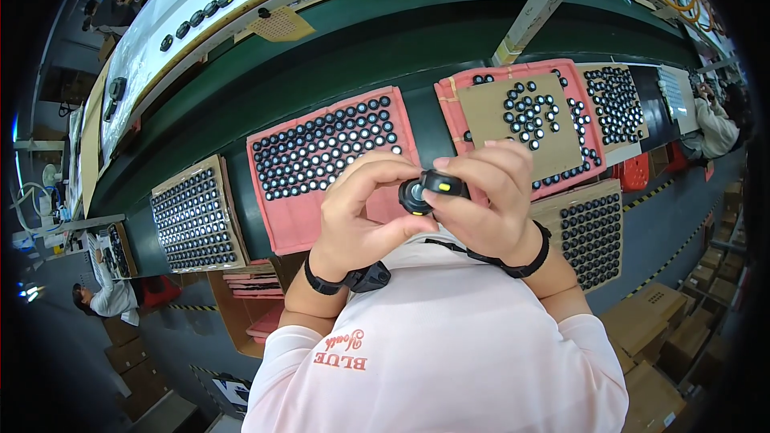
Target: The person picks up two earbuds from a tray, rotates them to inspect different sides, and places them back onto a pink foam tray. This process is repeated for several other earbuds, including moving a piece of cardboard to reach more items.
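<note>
Black round housing (412,196) with a pale, shiny centre is held in front of the wearer's chest, at the near side of the green conveyor belt (434,133). Left hand (351,212): thumb and forefinger pinch this housing by its rim. Right hand (499,199): thumb and fingers pinch a second black housing (455,185), tilted edge-on and bearing a yellow mark. Both housings meet in view; actual contact cannot be confirmed.

Beyond the left hand, a pink mat (297,226) carries similar parts in close rows, its near strip bare. Further left, a cardboard tray (230,192) is filled with ordered rows. Beyond the right hand, a brown cardboard sheet (484,116) with loosely grouped parts lies over a pink-edged tray (446,90). Near the right forearm, another cardboard sheet (549,212) holds rows of dark parts.
</note>
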Motion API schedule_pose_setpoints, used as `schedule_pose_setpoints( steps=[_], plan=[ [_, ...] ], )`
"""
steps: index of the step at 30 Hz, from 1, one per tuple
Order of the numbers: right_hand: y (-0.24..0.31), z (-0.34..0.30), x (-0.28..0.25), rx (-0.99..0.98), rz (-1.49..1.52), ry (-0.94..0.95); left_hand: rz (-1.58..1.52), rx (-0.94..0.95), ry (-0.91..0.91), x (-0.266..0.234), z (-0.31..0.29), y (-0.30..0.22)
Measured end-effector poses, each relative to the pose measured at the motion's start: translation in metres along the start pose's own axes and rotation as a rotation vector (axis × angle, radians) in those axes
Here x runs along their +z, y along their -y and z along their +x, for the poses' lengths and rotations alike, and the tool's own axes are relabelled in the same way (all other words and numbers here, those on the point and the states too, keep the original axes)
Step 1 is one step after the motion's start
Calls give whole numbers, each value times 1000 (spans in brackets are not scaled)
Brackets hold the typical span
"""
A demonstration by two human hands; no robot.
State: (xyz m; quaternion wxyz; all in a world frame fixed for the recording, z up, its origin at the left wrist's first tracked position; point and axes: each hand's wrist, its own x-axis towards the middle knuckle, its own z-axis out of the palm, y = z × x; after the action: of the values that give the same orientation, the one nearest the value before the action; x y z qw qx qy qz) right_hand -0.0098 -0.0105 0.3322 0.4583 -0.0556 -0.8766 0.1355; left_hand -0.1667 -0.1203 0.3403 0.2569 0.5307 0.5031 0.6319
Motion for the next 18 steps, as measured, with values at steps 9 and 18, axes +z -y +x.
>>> schedule_pose_setpoints(
  steps=[9,18],
  plan=[
    [-3,6,-5,42,82,-35,83,22,20,-5,-5,5],
    [-41,-43,47,444,389,-81,-115,-374,-268,-46,-26,66]
  ],
)
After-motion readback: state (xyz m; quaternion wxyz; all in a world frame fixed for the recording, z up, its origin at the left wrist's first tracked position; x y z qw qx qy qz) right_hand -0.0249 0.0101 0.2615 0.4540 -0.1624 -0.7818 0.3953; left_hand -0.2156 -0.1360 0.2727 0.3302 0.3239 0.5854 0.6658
